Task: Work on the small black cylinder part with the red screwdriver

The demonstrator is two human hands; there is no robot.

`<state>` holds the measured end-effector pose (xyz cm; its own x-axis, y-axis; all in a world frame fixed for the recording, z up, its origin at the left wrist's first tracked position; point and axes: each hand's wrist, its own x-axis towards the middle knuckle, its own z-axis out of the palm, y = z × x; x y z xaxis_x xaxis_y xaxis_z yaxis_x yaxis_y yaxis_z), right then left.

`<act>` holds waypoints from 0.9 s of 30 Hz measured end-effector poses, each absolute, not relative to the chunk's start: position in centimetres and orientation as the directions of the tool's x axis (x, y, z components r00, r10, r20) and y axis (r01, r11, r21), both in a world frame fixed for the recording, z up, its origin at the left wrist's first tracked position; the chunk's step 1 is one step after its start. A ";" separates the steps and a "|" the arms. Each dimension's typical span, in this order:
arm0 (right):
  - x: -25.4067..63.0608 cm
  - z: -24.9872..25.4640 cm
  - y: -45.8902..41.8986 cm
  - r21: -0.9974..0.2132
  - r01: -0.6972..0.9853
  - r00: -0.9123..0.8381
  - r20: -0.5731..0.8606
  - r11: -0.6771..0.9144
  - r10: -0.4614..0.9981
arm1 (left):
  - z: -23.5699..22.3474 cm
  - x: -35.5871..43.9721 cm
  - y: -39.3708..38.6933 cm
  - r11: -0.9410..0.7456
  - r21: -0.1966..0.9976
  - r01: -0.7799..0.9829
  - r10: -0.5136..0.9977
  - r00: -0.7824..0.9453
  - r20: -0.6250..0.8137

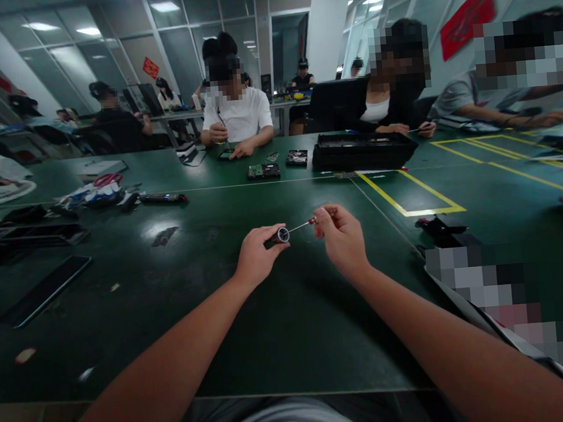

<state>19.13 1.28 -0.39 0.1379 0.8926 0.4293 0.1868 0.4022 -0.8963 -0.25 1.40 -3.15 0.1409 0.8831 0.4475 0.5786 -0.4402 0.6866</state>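
Observation:
Over the green table (pixel 253 343), my left hand (pixel 258 255) is closed around a small dark cylinder (pixel 281 236) with a pale ring at its open end, which faces right. My right hand (pixel 342 235) grips a screwdriver (pixel 312 221) by its red handle. The thin metal shaft points left, and its tip is at the mouth of the cylinder. Whether the tip touches the inside is too small to tell. My fingers cover part of the cylinder and most of the handle.
A black phone-like slab (pixel 48 291) lies left. Scissors (pixel 108 179) and a dark pen-shaped tool (pixel 163 199) are beyond it. Circuit boards (pixel 263 171) and a long black casing (pixel 362 152) sit ahead. A person in white (pixel 238 120) works opposite; black parts (pixel 442 226) lie right.

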 end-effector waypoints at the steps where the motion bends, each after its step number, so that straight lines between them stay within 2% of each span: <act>1: 19.1 -0.3 1.2 -0.893 0.201 0.131 0.432 0.403 0.892 | -3.1 -0.2 1.4 -0.437 0.684 0.584 0.885 0.142 0.444; 6: 19.1 0.3 0.6 -0.890 0.142 0.048 0.443 0.433 0.895 | -3.0 -0.3 1.4 -0.434 0.670 0.603 0.886 0.149 0.440; 11: 19.0 0.3 0.4 -0.865 0.282 0.092 0.456 0.416 0.885 | -3.2 -0.2 1.4 -0.430 0.666 0.609 0.887 0.150 0.436; 14: 19.0 0.1 0.5 -0.864 0.302 0.135 0.458 0.403 0.879 | -3.2 -0.2 1.5 -0.426 0.673 0.605 0.890 0.144 0.433; 18: 19.1 -0.3 0.5 -0.855 0.249 0.063 0.482 0.454 0.874 | -3.3 -0.4 1.5 -0.412 0.682 0.603 0.892 0.115 0.437; 23: 19.0 0.0 0.3 -0.821 0.356 0.013 0.481 0.445 0.877 | -3.4 -0.5 1.7 -0.408 0.677 0.612 0.895 0.120 0.430; 27: 18.7 0.1 0.3 -0.878 0.247 0.085 0.441 0.410 0.894 | -3.3 -0.5 1.6 -0.410 0.676 0.613 0.893 0.118 0.434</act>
<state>18.74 0.34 0.08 0.0849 0.8937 0.4407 0.2473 0.4095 -0.8781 -0.51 1.58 -3.31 0.1180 0.8930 0.4343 0.6129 -0.4096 0.6757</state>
